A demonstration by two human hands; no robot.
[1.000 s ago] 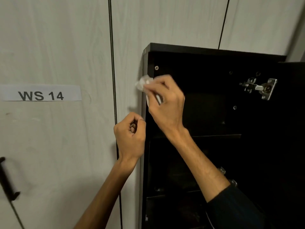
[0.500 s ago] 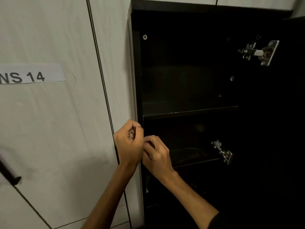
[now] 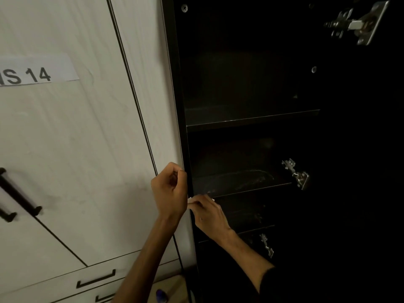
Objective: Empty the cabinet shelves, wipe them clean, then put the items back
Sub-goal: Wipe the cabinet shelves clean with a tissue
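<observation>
Right hand [image 3: 209,215] pinching a white wipe [image 3: 190,201] at the cabinet's left front edge [image 3: 185,136].
The wipe sits at the fingertips, against the edge just below a dusty shelf [image 3: 240,182] — mostly hidden by the left hand [image 3: 169,193], whose fingers are curled, nothing visibly held, beside the grey door [image 3: 76,138] labelled "14".

Cabinet [image 3: 251,121] interior was black throughout, its shelves showing faint pale smears. Hinges [image 3: 358,22] were silver metal. Neighbouring doors [image 3: 72,138] were pale grey-white with a soft wood-grain pattern, divided by thin dark seams. Handles [image 3: 19,195] were black. The label [image 3: 37,72] was white with black lettering. A wipe [image 3: 192,201] showed white. A sleeve [image 3: 284,285] was dark, nearly black.
</observation>
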